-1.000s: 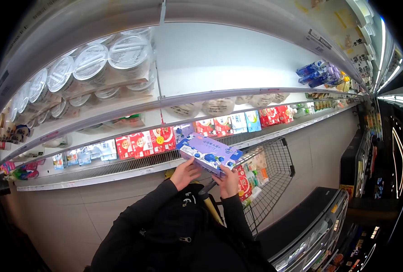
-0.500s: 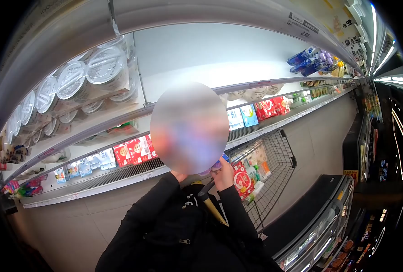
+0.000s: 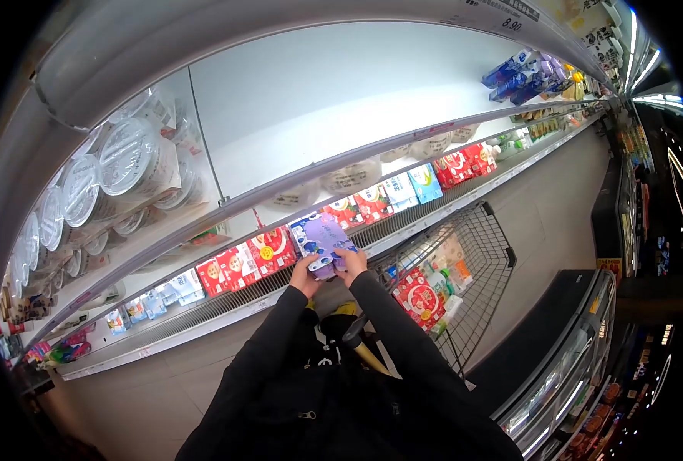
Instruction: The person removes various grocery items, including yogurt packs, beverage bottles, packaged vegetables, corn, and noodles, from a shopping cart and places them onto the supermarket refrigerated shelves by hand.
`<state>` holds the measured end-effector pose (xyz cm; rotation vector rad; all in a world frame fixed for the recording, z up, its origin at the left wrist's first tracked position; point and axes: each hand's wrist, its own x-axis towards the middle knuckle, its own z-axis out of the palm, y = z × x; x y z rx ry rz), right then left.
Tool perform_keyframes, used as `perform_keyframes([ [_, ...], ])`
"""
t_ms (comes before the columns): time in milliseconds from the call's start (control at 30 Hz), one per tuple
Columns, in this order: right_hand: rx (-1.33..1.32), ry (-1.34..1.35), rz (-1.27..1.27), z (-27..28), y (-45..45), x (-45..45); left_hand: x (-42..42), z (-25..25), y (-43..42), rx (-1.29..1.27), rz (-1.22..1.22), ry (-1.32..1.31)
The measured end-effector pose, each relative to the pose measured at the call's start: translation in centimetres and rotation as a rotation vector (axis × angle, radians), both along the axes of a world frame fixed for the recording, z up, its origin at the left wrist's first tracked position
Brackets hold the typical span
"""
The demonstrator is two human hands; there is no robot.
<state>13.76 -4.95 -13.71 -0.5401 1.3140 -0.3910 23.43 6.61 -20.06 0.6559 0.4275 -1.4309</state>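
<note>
Between both hands is a purple-and-blue yogurt multipack, with blueberry pictures on its wrapper. My left hand is closed around its lower left side. At the lower right side, my right hand has its fingers wrapped over the pack. The pack is held in front of the low chilled shelf, with red cartons just behind it on the left. Similar blue-and-purple packs sit on the upper shelf at the far right.
A wire shopping cart stands to my right, holding a red carton pack and bottles. Large clear-lidded tubs fill the upper left shelf. Shelf rails run across in front. A black freezer case stands at the right.
The blurred patch that hid the pack is gone, and the pack now shows clearly in both hands. My arms reach further forward, and the view has shifted slightly.
</note>
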Motion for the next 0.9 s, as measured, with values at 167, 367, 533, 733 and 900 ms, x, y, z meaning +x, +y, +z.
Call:
perform_keyframes([
  [167,0.036,-0.069,0.035,-2.2,-1.7,1.5,1.5,-3.8,-1.0,-0.041,0.094,-0.077],
  [367,0.066,-0.207,-0.012,-8.4,-3.8,1.9,0.7,-5.4,-1.8,0.081,0.154,-0.086],
  [533,0.075,-0.098,0.033,-13.4,-3.8,0.6,-1.3,-8.3,-0.2,0.091,0.073,-0.046],
  [733,0.198,0.141,0.081,-14.9,-3.6,-1.2,-3.0,-9.5,1.1,0.138,0.004,-0.03],
  [900,0.242,0.103,0.22,-14.8,-4.0,-0.4,-3.7,-15.2,1.3,0.138,0.145,-0.089],
])
